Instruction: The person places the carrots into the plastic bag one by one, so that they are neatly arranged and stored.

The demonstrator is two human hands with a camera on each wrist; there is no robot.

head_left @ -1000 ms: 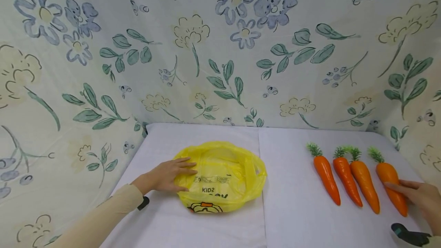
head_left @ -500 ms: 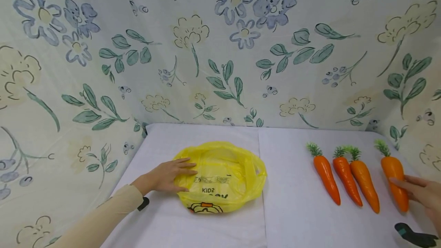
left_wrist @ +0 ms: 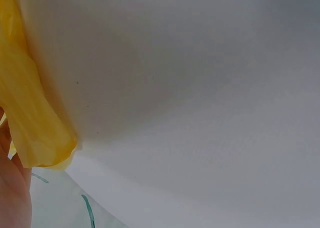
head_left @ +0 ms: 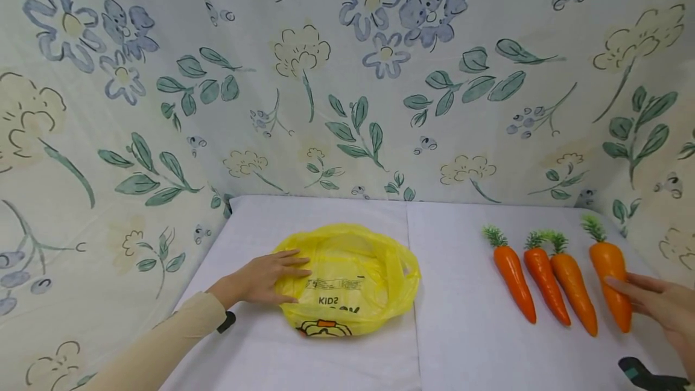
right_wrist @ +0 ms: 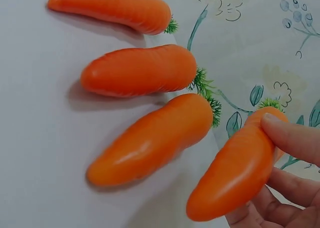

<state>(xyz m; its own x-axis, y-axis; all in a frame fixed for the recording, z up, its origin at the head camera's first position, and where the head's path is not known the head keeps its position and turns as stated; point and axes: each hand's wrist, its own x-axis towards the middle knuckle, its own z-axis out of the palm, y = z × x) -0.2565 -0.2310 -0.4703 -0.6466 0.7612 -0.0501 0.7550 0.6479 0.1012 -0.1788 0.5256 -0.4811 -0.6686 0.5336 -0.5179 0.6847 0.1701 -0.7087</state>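
At the table's right, my right hand (head_left: 659,306) pinches an orange toy carrot (head_left: 609,276) with a green leafy top, thumb on its near side. In the right wrist view that carrot (right_wrist: 235,168) shows between thumb and fingers, tip pointing down and left. Three more carrots lie beside it: a left one (head_left: 514,282), a middle one (head_left: 547,285) and a lighter one (head_left: 575,291). My left hand (head_left: 263,276) rests with spread fingers on the left rim of a yellow plastic bag (head_left: 347,318), whose mouth gapes upward. Printed letters and a cartoon mark its side.
A white cloth covers the table (head_left: 450,330), with a seam running between bag and carrots. Floral curtains (head_left: 347,107) hang behind and at both sides, close to the table's edges.
The held carrot has come up, first shifting right and then back left towards the other carrots, with my right hand. My left hand and the bag have stayed put.
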